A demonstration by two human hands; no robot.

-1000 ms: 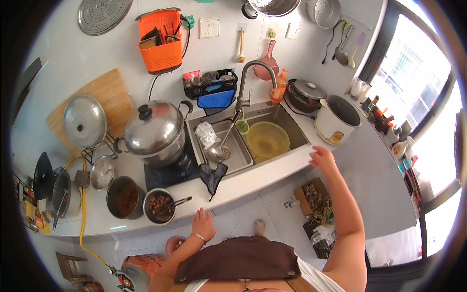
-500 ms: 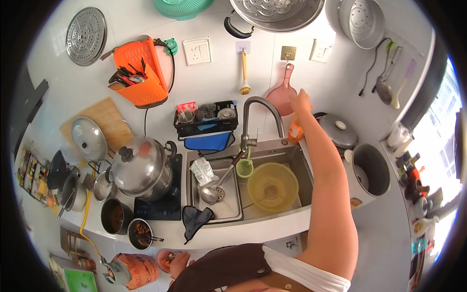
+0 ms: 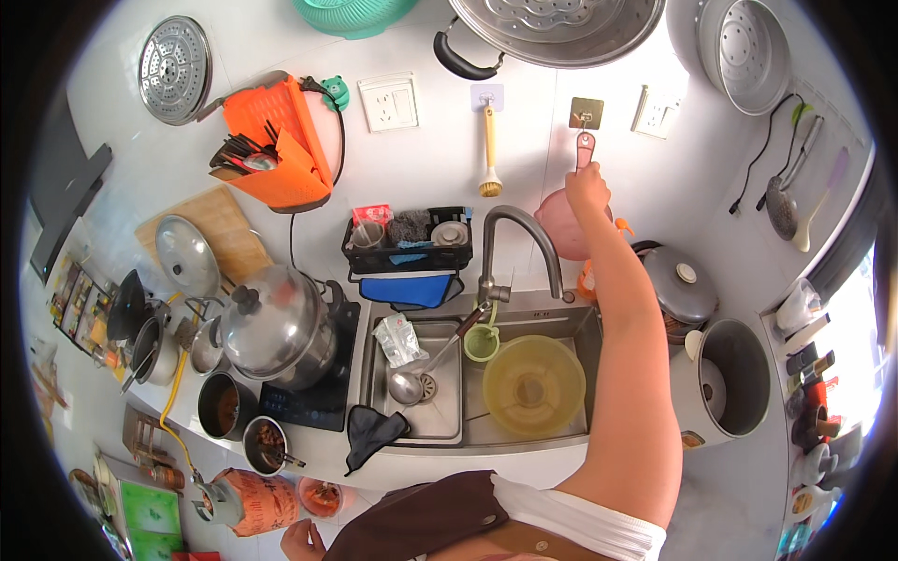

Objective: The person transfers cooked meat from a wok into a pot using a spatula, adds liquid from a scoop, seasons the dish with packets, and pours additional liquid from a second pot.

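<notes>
Reaching up the wall above the sink (image 3: pixel 440 425), the right hand (image 3: pixel 587 187) grips a pink ladle (image 3: pixel 567 220) hanging from a hook (image 3: pixel 586 116). Below the sink's front edge, the left hand (image 3: pixel 301 539) shows only partly; its grip cannot be told.

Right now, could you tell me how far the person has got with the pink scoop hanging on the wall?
Done: the right hand has a grip on the handle of the pink plastic scoop. In hand: the handle's top sits at the metal wall hook, not clearly off it. Left: the yellow bowl sits untouched in the steel sink; the left hand is low, away from the scoop.
</notes>
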